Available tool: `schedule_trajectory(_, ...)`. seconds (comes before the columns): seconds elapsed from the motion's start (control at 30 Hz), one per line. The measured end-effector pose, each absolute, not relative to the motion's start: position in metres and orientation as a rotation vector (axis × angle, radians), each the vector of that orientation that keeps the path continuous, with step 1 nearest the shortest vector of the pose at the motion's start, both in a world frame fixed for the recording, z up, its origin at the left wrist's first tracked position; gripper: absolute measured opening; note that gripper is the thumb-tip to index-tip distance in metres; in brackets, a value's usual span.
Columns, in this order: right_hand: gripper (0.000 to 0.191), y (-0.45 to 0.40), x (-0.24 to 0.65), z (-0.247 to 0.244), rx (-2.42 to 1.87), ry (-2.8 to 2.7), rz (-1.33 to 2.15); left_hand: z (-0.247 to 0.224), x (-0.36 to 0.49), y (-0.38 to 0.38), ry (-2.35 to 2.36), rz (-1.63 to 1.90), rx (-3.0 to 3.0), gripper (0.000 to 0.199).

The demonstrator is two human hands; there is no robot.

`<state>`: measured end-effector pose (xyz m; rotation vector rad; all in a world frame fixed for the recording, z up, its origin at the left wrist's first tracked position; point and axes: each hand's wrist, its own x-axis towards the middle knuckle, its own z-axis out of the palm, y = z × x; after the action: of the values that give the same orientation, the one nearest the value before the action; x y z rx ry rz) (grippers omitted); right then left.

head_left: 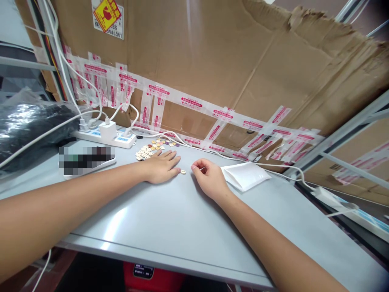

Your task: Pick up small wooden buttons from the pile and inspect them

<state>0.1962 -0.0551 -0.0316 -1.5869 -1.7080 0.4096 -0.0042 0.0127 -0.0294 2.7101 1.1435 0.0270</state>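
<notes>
My left hand (161, 166) lies flat on the grey table with its fingers spread, just in front of a pile of small cream, yellow and purple button-like pieces (146, 152). One cream piece (182, 172) lies alone on the table, just right of my left thumb. My right hand (207, 174) is to the right of that piece, not touching it, with thumb and index finger curled together; whether anything is between the fingertips is too small to tell. A white pouch (246, 175) lies right behind my right hand.
A white power strip (123, 140) with plugs and cables stands at the back left, near a blurred phone-like object (88, 160) and a black plastic-wrapped bundle (33, 125). A taped cardboard sheet (194, 61) rises behind the table (170, 227). Another strip (349, 211) is at the right.
</notes>
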Motion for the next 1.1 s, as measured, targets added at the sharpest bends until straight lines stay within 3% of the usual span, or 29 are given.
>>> schedule_trajectory(0.43,0.018,-0.052,0.194,-0.038,-1.508,-1.699,0.42,-0.031,0.001,0.014,1.206,0.0,2.733,0.065)
schedule_trajectory(0.77,0.028,-0.046,0.194,-0.04,-1.345,-1.437,0.788,-0.022,0.008,0.003,1.065,1.06,2.774,0.025)
schedule_trajectory(0.93,0.031,-0.048,0.189,-0.034,-1.315,-1.357,0.881,-0.015,0.011,-0.009,0.729,0.991,2.804,0.021)
schedule_trajectory(1.1,0.029,-0.054,0.182,-0.029,-1.302,-1.23,1.013,-0.018,0.013,-0.01,0.711,1.017,2.758,0.011)
